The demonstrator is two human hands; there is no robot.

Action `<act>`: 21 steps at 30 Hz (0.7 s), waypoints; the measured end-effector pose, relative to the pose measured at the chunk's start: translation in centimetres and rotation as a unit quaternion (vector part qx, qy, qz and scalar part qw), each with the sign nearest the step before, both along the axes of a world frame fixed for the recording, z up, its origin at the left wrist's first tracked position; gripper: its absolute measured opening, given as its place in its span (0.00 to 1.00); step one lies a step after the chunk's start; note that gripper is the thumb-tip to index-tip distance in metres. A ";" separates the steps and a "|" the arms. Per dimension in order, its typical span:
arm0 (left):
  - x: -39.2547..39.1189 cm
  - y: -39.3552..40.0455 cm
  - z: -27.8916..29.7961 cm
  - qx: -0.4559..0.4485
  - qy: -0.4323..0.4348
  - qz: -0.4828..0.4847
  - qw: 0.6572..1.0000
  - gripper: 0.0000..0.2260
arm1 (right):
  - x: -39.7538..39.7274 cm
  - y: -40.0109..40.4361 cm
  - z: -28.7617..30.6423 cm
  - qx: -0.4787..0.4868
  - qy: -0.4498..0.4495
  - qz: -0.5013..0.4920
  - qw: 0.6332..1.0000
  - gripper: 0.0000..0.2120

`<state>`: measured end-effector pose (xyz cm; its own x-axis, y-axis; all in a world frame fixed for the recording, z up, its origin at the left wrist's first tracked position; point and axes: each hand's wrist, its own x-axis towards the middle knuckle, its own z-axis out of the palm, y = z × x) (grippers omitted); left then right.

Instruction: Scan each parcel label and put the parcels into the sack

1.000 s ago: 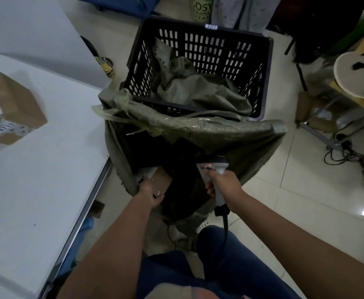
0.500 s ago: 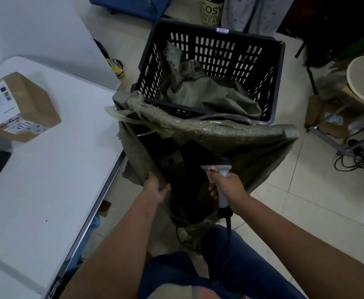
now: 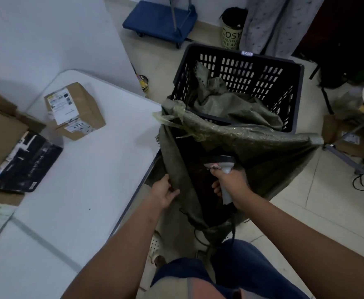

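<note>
The left hand (image 3: pixel 163 194) held the near edge of the green sack (image 3: pixel 252 152), its fingers curled on the cloth. The right hand (image 3: pixel 232 186) gripped a grey scanner (image 3: pixel 224 167) over the sack's dark mouth. A brown parcel (image 3: pixel 75 108) (with white labels) sat on the white desk (image 3: pixel 94 173), far left of the sack.

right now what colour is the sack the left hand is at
Dull olive green: the sack shows best in the head view, the left hand at its near edge.
</note>
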<state>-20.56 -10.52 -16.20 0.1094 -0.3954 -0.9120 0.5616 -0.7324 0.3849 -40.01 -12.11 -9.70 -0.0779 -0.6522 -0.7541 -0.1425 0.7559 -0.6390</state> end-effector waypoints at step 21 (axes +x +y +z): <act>30.4 -1.4 7.0 -0.132 -0.478 -0.417 0.762 0.20 | 27.5 -3.0 7.0 -0.109 -0.035 0.070 0.991 0.12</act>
<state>9.81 -11.90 -9.24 0.2842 -0.8465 -0.4502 -0.6862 -0.5076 0.5210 -12.55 -15.07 -2.70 0.0730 -0.8013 -0.5938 -0.1850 0.5742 -0.7975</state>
